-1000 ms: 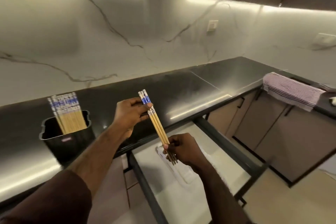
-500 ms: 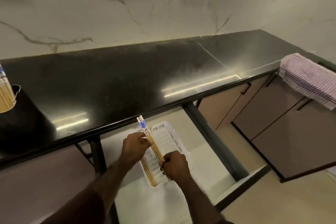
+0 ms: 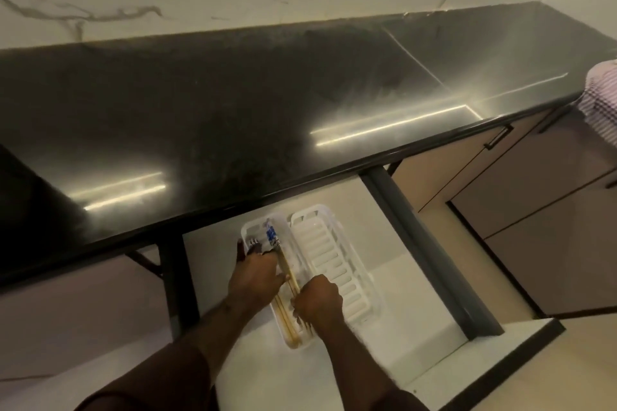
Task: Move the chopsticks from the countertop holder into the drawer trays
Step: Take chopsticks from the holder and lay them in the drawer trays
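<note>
Two white slotted trays lie side by side in the open drawer (image 3: pixel 417 354). Both my hands are down in the left tray (image 3: pixel 253 228). Wooden chopsticks with blue-and-white tops (image 3: pixel 283 264) run lengthwise in that tray. My left hand (image 3: pixel 255 277) rests on their upper part, fingers spread toward the blue ends. My right hand (image 3: pixel 317 302) is closed around their lower tips. More chopsticks (image 3: pixel 287 324) lie on the tray floor beneath. The right tray (image 3: pixel 334 253) holds nothing. The countertop holder is out of view.
The black countertop (image 3: pixel 233 110) overhangs the back of the drawer. The drawer's dark right side rail (image 3: pixel 427 250) runs forward. A striped towel (image 3: pixel 601 97) hangs at the far right above closed cabinet doors (image 3: pixel 534 210).
Both hands have gone down from counter height into the drawer with the chopsticks, which now lie along the left tray. The view has tilted down and the holder has left the frame.
</note>
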